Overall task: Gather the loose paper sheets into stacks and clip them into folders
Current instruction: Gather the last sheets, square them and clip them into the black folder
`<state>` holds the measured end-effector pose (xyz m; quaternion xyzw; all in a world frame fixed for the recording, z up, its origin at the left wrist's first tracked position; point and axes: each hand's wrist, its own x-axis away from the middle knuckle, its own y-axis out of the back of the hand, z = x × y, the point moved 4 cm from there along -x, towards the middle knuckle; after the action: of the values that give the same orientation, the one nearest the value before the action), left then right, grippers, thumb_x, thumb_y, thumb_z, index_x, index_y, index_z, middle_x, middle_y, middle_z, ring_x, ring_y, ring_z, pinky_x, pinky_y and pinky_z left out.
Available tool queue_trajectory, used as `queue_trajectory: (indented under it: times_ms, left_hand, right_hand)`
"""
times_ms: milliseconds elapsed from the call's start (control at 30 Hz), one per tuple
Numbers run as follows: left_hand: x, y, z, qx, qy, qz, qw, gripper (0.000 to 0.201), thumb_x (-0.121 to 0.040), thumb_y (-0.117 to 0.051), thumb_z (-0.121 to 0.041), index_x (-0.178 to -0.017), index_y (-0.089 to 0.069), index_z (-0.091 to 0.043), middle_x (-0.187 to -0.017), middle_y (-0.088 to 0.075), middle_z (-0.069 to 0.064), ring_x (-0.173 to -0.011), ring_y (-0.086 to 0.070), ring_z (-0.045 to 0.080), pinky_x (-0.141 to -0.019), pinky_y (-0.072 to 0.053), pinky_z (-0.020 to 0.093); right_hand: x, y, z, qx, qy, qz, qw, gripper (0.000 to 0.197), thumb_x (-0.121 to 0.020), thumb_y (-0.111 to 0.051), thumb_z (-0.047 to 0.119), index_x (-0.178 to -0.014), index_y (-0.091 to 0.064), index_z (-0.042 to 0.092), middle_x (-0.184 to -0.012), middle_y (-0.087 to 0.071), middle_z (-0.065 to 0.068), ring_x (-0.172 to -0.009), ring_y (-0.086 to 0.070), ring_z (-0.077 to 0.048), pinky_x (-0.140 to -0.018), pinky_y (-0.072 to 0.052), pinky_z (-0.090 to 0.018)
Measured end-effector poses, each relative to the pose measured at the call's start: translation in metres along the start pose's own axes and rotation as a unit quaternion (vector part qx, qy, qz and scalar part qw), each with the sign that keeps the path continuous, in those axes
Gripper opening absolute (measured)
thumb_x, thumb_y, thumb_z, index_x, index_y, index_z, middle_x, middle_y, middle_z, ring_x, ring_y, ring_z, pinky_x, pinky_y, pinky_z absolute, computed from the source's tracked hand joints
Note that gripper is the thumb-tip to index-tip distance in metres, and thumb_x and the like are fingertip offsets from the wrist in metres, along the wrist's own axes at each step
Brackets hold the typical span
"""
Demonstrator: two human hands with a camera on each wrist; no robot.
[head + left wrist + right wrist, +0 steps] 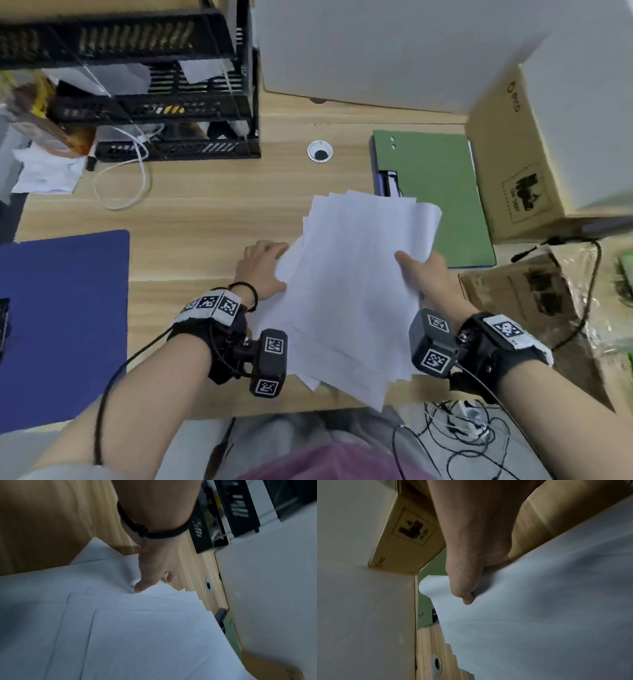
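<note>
Between both hands (263,270) (423,274), paper sheets (352,294) gripped; green folder (435,185), cardboard box (520,164) beyond.

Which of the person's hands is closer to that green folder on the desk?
Right. The right hand grips the paper sheets just over the green folder's near edge; the left hand holds their opposite side, farther away.

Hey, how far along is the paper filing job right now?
Done: loose white sheets are gathered into one fanned, uneven pile. In hand: left hand and right hand grip its sides. Left: squaring the edges and clipping it into the green folder, which lies closed.
</note>
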<state>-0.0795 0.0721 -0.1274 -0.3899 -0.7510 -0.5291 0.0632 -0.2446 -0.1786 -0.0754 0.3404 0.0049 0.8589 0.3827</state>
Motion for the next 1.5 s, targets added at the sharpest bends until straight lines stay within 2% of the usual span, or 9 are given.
queue_trajectory:
  times_ms: [100,267,467,600,900,1033,1200,1333,1500]
  left_hand:
    - [-0.005,-0.008,-0.02,-0.121,-0.022,0.018,0.992,0.088,-0.066,-0.079,-0.033,-0.14,-0.034,-0.021,-0.139,-0.035,0.003,-0.128,-0.032,0.027,-0.093,-0.041,0.038]
    - [-0.001,-0.015,-0.024,-0.133,0.018,-0.02,0.991,0.072,-0.065,-0.082,-0.032,-0.121,-0.042,-0.011,-0.116,-0.057,0.009,-0.105,-0.055,0.029,-0.077,-0.049,0.038]
    - [0.007,-0.007,0.004,0.007,0.011,0.029,1.0,0.028,-0.078,-0.065,-0.025,-0.105,-0.06,-0.017,-0.1,-0.067,0.007,-0.087,-0.062,0.031,-0.072,-0.053,0.04]
    - [0.03,0.015,0.054,0.139,0.095,-0.027,0.985,0.015,-0.079,-0.066,-0.022,-0.093,-0.064,-0.015,-0.09,-0.068,0.005,-0.082,-0.064,0.029,-0.068,-0.052,0.034]
    - [0.109,0.007,0.145,0.355,0.155,0.084,0.918,0.056,-0.078,-0.077,-0.028,-0.127,-0.051,-0.023,-0.116,-0.062,-0.008,-0.098,-0.061,0.008,-0.074,-0.048,0.02]
    - [0.113,0.014,0.147,0.405,0.145,0.054,0.901,0.048,-0.083,-0.07,-0.035,-0.127,-0.054,-0.024,-0.123,-0.062,-0.01,-0.113,-0.059,0.012,-0.1,-0.046,0.033]
    - [0.096,0.023,0.136,0.424,0.128,-0.001,0.896,0.037,-0.081,-0.074,-0.027,-0.114,-0.059,-0.031,-0.11,-0.067,-0.013,-0.102,-0.064,0.008,-0.088,-0.05,0.028]
    - [0.083,0.019,0.11,0.41,0.103,0.035,0.906,0.038,-0.082,-0.073,-0.017,-0.113,-0.056,-0.028,-0.1,-0.063,-0.02,-0.091,-0.06,-0.001,-0.067,-0.043,0.013]
    - [0.077,0.015,0.098,0.384,0.078,0.036,0.919,0.035,-0.084,-0.065,-0.008,-0.115,-0.056,-0.024,-0.107,-0.064,-0.007,-0.097,-0.061,0.011,-0.068,-0.043,0.014]
  right_hand:
    - [0.012,0.023,-0.012,-0.038,-0.006,-0.029,0.999,0.013,-0.091,-0.059,0.009,-0.094,-0.065,0.02,-0.099,-0.072,-0.005,-0.085,-0.07,-0.024,-0.077,-0.057,-0.039]
    - [0.025,0.032,-0.025,-0.059,-0.008,-0.066,0.996,0.014,-0.09,-0.06,0.008,-0.102,-0.063,0.014,-0.093,-0.071,-0.003,-0.077,-0.07,-0.018,-0.06,-0.054,-0.027]
    - [0.026,0.016,-0.025,-0.036,-0.037,-0.026,0.998,0.031,-0.09,-0.063,0.013,-0.12,-0.061,0.007,-0.108,-0.071,-0.01,-0.091,-0.07,-0.029,-0.073,-0.057,-0.035]
    - [0.027,-0.009,-0.02,-0.031,-0.049,-0.008,0.998,0.024,-0.091,-0.063,0.013,-0.114,-0.061,0.006,-0.098,-0.071,-0.008,-0.076,-0.068,-0.019,-0.052,-0.054,-0.022]
    - [0.026,-0.108,-0.01,0.156,-0.036,0.125,0.979,0.01,-0.092,-0.055,0.005,-0.1,-0.06,0.008,-0.086,-0.065,-0.006,-0.064,-0.056,-0.013,-0.044,-0.046,-0.018]
    - [0.033,-0.142,-0.01,0.172,-0.048,0.204,0.963,0.013,-0.088,-0.052,-0.002,-0.09,-0.062,0.005,-0.074,-0.064,-0.005,-0.062,-0.06,-0.019,-0.045,-0.044,-0.02]
    - [-0.001,-0.148,-0.042,0.133,-0.069,0.13,0.98,0.038,-0.07,-0.059,0.013,-0.104,-0.062,-0.003,-0.098,-0.07,-0.016,-0.08,-0.069,-0.032,-0.063,-0.058,-0.042]
    - [-0.027,-0.143,-0.08,0.136,-0.083,0.11,0.981,0.04,-0.064,-0.055,0.023,-0.1,-0.059,0.006,-0.099,-0.062,-0.014,-0.082,-0.063,-0.032,-0.059,-0.048,-0.034]
    - [0.017,-0.147,-0.048,0.094,-0.074,0.143,0.982,0.026,-0.073,-0.056,0.018,-0.095,-0.058,0.005,-0.085,-0.054,-0.016,-0.068,-0.05,-0.026,-0.048,-0.04,-0.026]
